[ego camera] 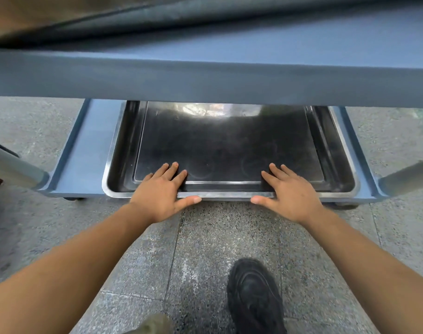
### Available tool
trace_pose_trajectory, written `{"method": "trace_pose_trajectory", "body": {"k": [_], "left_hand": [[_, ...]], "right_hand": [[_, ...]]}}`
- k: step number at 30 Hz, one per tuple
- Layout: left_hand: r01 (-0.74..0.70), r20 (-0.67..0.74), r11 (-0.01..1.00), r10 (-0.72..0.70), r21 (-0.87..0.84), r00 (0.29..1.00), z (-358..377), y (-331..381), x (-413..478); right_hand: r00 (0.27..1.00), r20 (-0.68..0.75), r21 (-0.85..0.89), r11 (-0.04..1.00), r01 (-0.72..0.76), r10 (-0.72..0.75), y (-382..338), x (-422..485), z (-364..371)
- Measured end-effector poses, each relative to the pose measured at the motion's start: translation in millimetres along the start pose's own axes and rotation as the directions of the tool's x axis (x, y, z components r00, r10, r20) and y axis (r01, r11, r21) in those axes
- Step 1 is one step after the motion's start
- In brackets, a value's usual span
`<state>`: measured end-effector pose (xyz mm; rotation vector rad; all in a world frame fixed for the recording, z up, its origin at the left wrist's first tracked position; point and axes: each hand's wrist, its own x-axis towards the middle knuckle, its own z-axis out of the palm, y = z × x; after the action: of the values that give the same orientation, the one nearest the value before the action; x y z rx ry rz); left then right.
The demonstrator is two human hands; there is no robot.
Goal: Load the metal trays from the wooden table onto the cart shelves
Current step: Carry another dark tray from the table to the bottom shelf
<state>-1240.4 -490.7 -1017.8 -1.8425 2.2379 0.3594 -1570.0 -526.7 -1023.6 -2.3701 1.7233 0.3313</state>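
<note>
Tray (229,145) lies on the low shelf (85,150); your left hand (161,192) and right hand (291,194) press flat, fingers spread, over its near rim, likely to seat it squarely.

The tray (229,141) at centre frame was smooth, glossy metal, dark with a bright reflection near its top edge. The cart shelf (90,150) around it looked like matt blue-grey plastic, the post (12,169) at the left edge dull metal. The floor (205,249) across the bottom was speckled stone tile.

Left hand (161,191) and right hand (290,192) flat on metal tray (229,141), lower cart shelf (85,153)
</note>
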Motion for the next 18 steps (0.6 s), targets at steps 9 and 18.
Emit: {"method": "trace_pose_trajectory", "body": {"k": [9,18], "left_hand": [[0.033,-0.013,0.999,-0.033,-0.009,0.999,1,2,9],[0.118,-0.007,0.989,-0.119,-0.089,0.993,2,18,15]], "right_hand": [[1.0,-0.006,0.007,1.0,0.01,-0.01,7,13,1],[0.992,0.09,0.024,0.996,0.087,-0.089,29,39,-15]]}}
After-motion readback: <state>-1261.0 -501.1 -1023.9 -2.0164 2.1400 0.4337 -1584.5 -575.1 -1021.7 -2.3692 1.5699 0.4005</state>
